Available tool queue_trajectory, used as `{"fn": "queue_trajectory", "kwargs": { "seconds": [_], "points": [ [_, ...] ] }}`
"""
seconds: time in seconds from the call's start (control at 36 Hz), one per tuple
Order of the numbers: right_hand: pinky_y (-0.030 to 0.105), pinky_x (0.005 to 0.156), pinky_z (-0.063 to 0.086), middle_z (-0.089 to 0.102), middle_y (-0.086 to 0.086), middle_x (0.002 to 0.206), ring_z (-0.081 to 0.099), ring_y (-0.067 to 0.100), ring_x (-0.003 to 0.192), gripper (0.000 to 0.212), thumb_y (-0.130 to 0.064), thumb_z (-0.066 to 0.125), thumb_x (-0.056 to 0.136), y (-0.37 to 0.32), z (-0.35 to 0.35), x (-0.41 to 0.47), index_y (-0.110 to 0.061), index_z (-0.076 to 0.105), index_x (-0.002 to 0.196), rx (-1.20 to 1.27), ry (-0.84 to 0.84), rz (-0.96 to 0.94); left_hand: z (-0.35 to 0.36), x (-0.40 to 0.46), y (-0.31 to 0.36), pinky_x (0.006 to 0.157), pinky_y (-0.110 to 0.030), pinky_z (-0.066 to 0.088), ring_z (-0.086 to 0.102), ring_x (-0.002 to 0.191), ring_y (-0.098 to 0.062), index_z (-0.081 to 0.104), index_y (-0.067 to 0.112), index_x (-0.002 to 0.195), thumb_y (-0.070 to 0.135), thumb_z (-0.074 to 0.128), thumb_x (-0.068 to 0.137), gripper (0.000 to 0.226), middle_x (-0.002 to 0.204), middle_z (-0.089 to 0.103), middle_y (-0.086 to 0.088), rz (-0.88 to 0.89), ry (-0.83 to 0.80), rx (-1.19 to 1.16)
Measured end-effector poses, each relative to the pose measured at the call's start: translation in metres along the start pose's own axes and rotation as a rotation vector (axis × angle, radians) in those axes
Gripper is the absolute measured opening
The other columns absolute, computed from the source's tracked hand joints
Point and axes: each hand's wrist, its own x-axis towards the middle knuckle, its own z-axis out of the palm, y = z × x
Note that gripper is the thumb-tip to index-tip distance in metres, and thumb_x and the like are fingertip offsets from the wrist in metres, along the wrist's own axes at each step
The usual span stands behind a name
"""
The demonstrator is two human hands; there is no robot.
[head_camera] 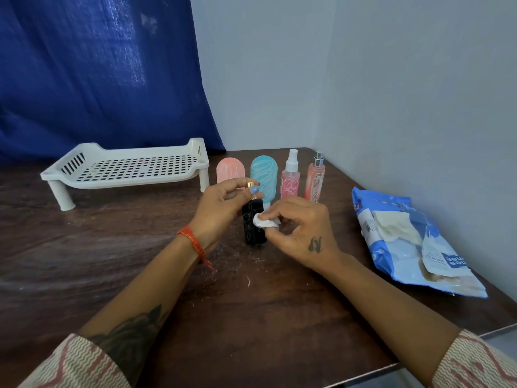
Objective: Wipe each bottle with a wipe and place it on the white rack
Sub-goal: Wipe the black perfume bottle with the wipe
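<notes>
Two hands meet over the desk (251,317); left hand (221,208) fingers grip a black bottle (253,225), gold-capped, upright near four pastel bottles (289,175); right hand (302,233) pinches a white wipe (264,221) against it; white rack (126,169) stands apart.

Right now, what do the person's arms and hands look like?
The left hand has a blue-painted thumbnail, an orange thread band at the wrist and a dark forearm tattoo. The right hand has a small dark tattoo on its back. Both sleeves are cream with red zigzags.
</notes>
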Motion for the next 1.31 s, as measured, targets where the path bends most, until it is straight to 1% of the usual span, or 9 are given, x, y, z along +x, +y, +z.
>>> {"fn": "queue_trajectory", "kwargs": {
  "seconds": [0.11, 0.28, 0.47, 0.64, 0.83, 0.97, 1.06, 1.19, 1.31],
  "points": [
    [0.028, 0.056, 0.051, 0.069, 0.002, 0.077, 0.060, 0.009, 0.066, 0.015, -0.002, 0.071, 0.068, 0.0041, -0.0013, -0.0004, -0.007, 0.074, 0.082, -0.045, 0.009, 0.043, 0.0003, 0.0000, 0.0002, 0.066, -0.007, 0.049, 0.068, 0.082, 0.002, 0.063, 0.007, 0.114, 0.013, 0.060, 0.089, 0.026, 0.094, 0.071, -0.003, -0.008, 0.003, -0.003],
    [0.026, 0.058, 0.052, 0.069, 0.004, 0.081, 0.062, 0.010, 0.069, 0.015, -0.001, 0.074, 0.072, 0.0001, -0.0003, 0.0006, -0.006, 0.074, 0.086, -0.002, 0.016, 0.019, 0.0000, 0.0005, -0.0011, 0.075, -0.009, 0.051, 0.068, 0.084, -0.001, 0.063, 0.006, 0.114, 0.014, 0.061, 0.088, 0.027, 0.094, 0.072, -0.005, 0.001, 0.011, 0.003],
    [0.026, 0.054, 0.051, 0.068, 0.001, 0.075, 0.059, 0.007, 0.064, 0.012, -0.005, 0.072, 0.068, 0.0024, -0.0017, -0.0021, -0.007, 0.074, 0.080, -0.010, -0.044, 0.050, -0.0009, 0.0011, -0.0011, 0.073, -0.008, 0.051, 0.068, 0.083, 0.001, 0.064, 0.009, 0.111, 0.014, 0.060, 0.088, 0.023, 0.094, 0.072, -0.002, -0.002, 0.004, 0.003],
    [0.024, 0.057, 0.052, 0.069, 0.003, 0.080, 0.061, 0.008, 0.067, 0.014, -0.004, 0.072, 0.072, -0.0002, -0.0017, 0.0004, -0.006, 0.074, 0.086, -0.008, 0.008, 0.049, -0.0024, 0.0021, -0.0026, 0.081, -0.014, 0.053, 0.069, 0.086, -0.003, 0.063, 0.009, 0.112, 0.015, 0.061, 0.088, 0.025, 0.095, 0.072, -0.004, -0.009, 0.003, 0.004],
    [0.023, 0.056, 0.052, 0.069, 0.002, 0.077, 0.062, 0.009, 0.067, 0.012, -0.004, 0.072, 0.067, 0.0000, -0.0026, -0.0028, -0.006, 0.075, 0.079, 0.021, -0.091, 0.039, -0.0026, 0.0018, -0.0035, 0.088, -0.024, 0.052, 0.069, 0.092, -0.008, 0.065, 0.013, 0.108, 0.016, 0.061, 0.088, 0.021, 0.096, 0.073, -0.005, -0.018, -0.002, -0.002],
    [0.018, 0.055, 0.050, 0.068, 0.001, 0.076, 0.059, 0.006, 0.063, 0.012, -0.004, 0.073, 0.069, 0.0019, -0.0025, -0.0022, -0.007, 0.075, 0.080, -0.012, -0.050, 0.076, -0.0031, 0.0021, -0.0033, 0.083, -0.017, 0.052, 0.068, 0.090, -0.004, 0.063, 0.009, 0.114, 0.017, 0.060, 0.089, 0.026, 0.096, 0.072, -0.003, -0.014, -0.005, 0.017],
    [0.016, 0.056, 0.049, 0.068, 0.001, 0.076, 0.058, 0.005, 0.064, 0.010, -0.004, 0.074, 0.071, -0.0003, -0.0016, -0.0009, -0.007, 0.075, 0.081, 0.001, -0.037, 0.061, -0.0037, 0.0018, -0.0028, 0.091, -0.026, 0.051, 0.068, 0.096, -0.011, 0.063, 0.009, 0.114, 0.017, 0.060, 0.089, 0.027, 0.098, 0.072, -0.006, -0.020, 0.002, 0.021],
    [0.025, 0.056, 0.051, 0.069, 0.001, 0.076, 0.061, 0.009, 0.065, 0.011, -0.004, 0.076, 0.068, -0.0010, -0.0024, -0.0027, -0.009, 0.075, 0.077, 0.018, -0.129, 0.028, -0.0025, 0.0018, -0.0022, 0.088, -0.021, 0.049, 0.067, 0.091, -0.003, 0.063, 0.010, 0.114, 0.017, 0.060, 0.089, 0.026, 0.096, 0.072, -0.002, -0.015, 0.003, 0.027],
    [0.016, 0.057, 0.046, 0.067, -0.002, 0.072, 0.058, 0.005, 0.063, 0.009, -0.005, 0.074, 0.066, 0.0022, -0.0041, -0.0032, -0.011, 0.074, 0.072, -0.017, -0.163, 0.064, -0.0027, 0.0027, -0.0030, 0.088, -0.022, 0.050, 0.067, 0.092, -0.004, 0.063, 0.012, 0.113, 0.017, 0.060, 0.089, 0.025, 0.095, 0.072, -0.001, -0.029, 0.003, 0.017]
  ]
}}
